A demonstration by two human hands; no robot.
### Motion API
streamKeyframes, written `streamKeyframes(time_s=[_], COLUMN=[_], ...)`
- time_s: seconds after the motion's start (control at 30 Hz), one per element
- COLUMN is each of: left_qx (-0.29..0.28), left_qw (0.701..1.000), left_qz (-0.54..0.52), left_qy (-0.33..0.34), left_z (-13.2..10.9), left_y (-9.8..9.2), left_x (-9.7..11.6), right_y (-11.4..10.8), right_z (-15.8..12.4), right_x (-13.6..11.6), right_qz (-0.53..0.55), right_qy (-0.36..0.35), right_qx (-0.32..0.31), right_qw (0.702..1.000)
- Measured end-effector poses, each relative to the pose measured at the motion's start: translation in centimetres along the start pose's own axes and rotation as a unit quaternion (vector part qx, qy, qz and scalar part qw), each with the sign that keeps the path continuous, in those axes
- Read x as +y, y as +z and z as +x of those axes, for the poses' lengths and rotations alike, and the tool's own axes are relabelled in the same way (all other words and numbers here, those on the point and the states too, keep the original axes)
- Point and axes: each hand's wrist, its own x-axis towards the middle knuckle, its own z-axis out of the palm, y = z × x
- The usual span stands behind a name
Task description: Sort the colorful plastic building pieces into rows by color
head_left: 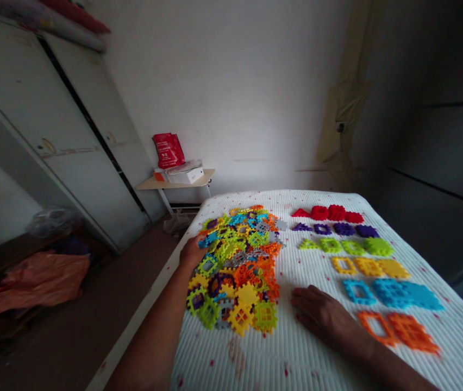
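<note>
A heap of interlocking plastic building pieces [231, 250] in many colours covers the left part of the quilted white cover. At the heap's left edge is my left hand [193, 252], its fingers closed at a blue building piece [210, 239]; part of the fingers is hidden. My right hand [317, 307] lies palm down on the cover between the heap and the sorted rows, fingers stretched out, with nothing in it. Beside it, on the right, are rows of red pieces [336, 212], purple pieces [344, 229], lime green pieces [354, 247], yellow pieces [369, 266], blue pieces [392, 293] and orange pieces [412, 332].
The white cover [280, 358] with small red marks spreads over a bed-like surface. Behind it stands a small table [150, 184] with a red bag [168, 150] and a white box [186, 172]. A wardrobe [72, 125] is at the left; a dark cabinet [439, 146] is at the right.
</note>
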Motion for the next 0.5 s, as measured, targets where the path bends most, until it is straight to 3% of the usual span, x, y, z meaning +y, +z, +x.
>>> streamKeyframes(time_s=[0.5], left_qx=[0.019], left_qw=[0.994], left_qz=[-0.105], left_qy=[0.015], left_z=[-1.3], left_y=[-0.2], left_x=[1.2], right_y=[0.1], right_z=[0.0], right_x=[0.1], right_qz=[0.001], right_qy=[0.006], right_qx=[-0.004], right_qw=[1.0])
